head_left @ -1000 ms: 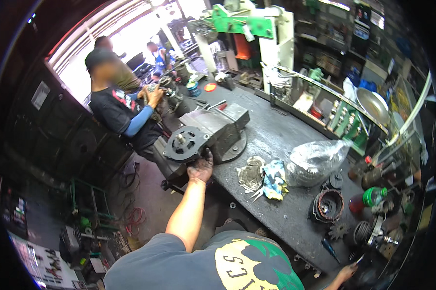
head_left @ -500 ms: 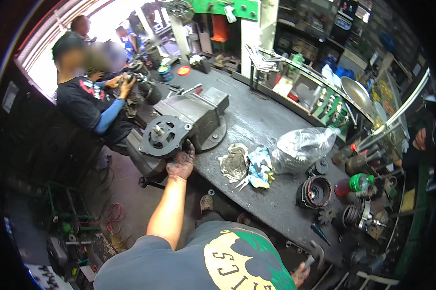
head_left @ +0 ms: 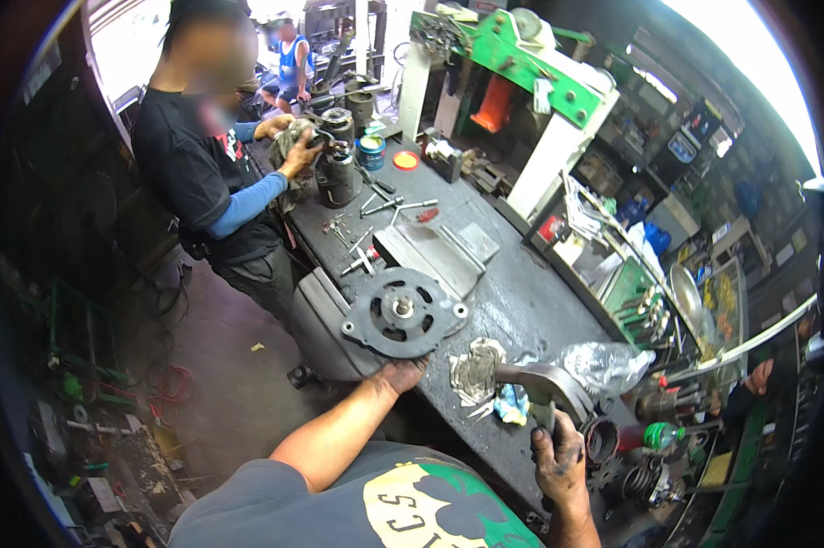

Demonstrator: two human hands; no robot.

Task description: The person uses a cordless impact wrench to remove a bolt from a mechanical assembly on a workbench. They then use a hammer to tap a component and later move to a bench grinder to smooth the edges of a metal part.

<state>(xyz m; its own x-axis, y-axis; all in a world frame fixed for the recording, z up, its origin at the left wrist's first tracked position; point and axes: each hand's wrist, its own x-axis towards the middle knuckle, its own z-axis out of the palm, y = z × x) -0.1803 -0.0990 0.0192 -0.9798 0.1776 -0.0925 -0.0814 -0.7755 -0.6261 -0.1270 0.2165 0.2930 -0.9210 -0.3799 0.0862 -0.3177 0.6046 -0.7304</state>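
Observation:
My left hand (head_left: pixel 403 373) grips the underside of a black flanged round housing (head_left: pixel 389 320) with slots and a central shaft, at the grey bench vise (head_left: pixel 435 256). My right hand (head_left: pixel 562 457) is closed round a curved grey metal tool (head_left: pixel 558 384), held over the near part of the bench (head_left: pixel 540 288). A grimy rag (head_left: pixel 474 365), a blue-and-yellow cloth (head_left: pixel 512 409) and a clear plastic bottle (head_left: pixel 613 365) lie just beyond it. At the right are a copper-wound ring (head_left: pixel 602 440) and a green-capped bottle (head_left: pixel 658 436).
A co-worker (head_left: pixel 202 164) handles dark metal parts (head_left: pixel 339 173) across the bench's left end. Another person (head_left: pixel 293 64) is outside; one more (head_left: pixel 759 384) shows at the right. A green-and-white press (head_left: pixel 544 68) stands behind; hoses (head_left: pixel 170 393) lie on the floor.
My right hand has risen from the lower right with the metal tool, to beside the housing. The view has swung, and the co-worker's small tools beyond the vise now show.

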